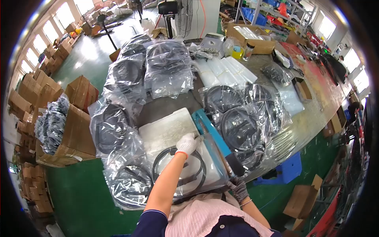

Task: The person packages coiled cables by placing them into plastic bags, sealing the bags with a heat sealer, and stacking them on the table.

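My left hand (186,143), in a white glove with an orange cuff, pinches the edge of a clear plastic bag (211,158). Inside the bag lies a coiled black cable (203,170), partly hidden by my left forearm. A white board (167,128) is under the bag. Along the bag's right edge runs a long blue bar tool (215,136) with a black end (235,165). My right hand (238,189), in a grey striped glove, is closed at the bag's lower right corner, just below that black end; what its fingers hold is hidden.
Bagged black coils lie left (112,128), behind (167,65) and right (239,126) of the board. Farther back are flat clear bags (227,71) and an open carton (260,46). A blue stool (290,170) stands at the table's right; a full carton (77,136) stands left.
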The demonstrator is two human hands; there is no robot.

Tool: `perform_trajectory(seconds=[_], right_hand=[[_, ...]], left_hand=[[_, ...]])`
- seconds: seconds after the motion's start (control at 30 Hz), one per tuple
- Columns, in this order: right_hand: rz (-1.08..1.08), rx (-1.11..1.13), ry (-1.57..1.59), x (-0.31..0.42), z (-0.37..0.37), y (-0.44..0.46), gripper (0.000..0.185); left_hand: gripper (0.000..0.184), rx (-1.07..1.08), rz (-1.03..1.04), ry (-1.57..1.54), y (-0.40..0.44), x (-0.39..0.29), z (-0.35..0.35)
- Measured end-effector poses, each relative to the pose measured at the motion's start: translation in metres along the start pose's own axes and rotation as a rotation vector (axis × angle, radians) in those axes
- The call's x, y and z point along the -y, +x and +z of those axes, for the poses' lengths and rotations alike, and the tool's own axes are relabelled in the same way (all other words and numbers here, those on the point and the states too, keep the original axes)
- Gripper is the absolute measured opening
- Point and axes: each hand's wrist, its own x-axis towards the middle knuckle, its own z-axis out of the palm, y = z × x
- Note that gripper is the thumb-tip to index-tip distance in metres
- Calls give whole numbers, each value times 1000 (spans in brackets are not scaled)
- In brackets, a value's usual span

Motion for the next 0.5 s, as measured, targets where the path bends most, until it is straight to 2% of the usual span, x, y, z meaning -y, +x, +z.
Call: perform_trajectory(seconds=[0.07, 0.1, 0.13, 0.17, 0.27, 0.3, 0.33, 0.4, 0.43, 0.5], right_hand=[[56, -27, 114, 29, -13, 5, 25], [23, -35, 176, 21, -21, 16, 24], [-9, -41, 240, 6, -29, 35, 24], [-39, -47, 305, -8, -35, 51, 23], [32, -23, 109, -38, -50, 96, 27], [53, -12, 45, -44, -53, 107, 29], [1, -96, 39, -31, -56, 109, 32], [-110, -259, 23, 47, -67, 100, 38], [-239, -193, 235, 104, -66, 88, 36], [-478, 153, -28, 207, -42, 54, 53]], left_hand=[[41, 11, -20, 25, 19, -15, 6], [40, 18, -36, 42, 27, -19, 10], [40, -94, 4, 123, 41, -16, 21], [39, -118, -1, 145, 47, -21, 22], [38, -186, -12, 182, 56, -29, 19], [37, -149, -27, 152, 57, -27, 17], [37, -113, -43, 121, 57, -23, 13], [36, -49, -56, 68, 61, -20, 1], [35, -5, -60, 50, 58, -17, -5], [35, 42, -88, 63, 50, -15, -7]])
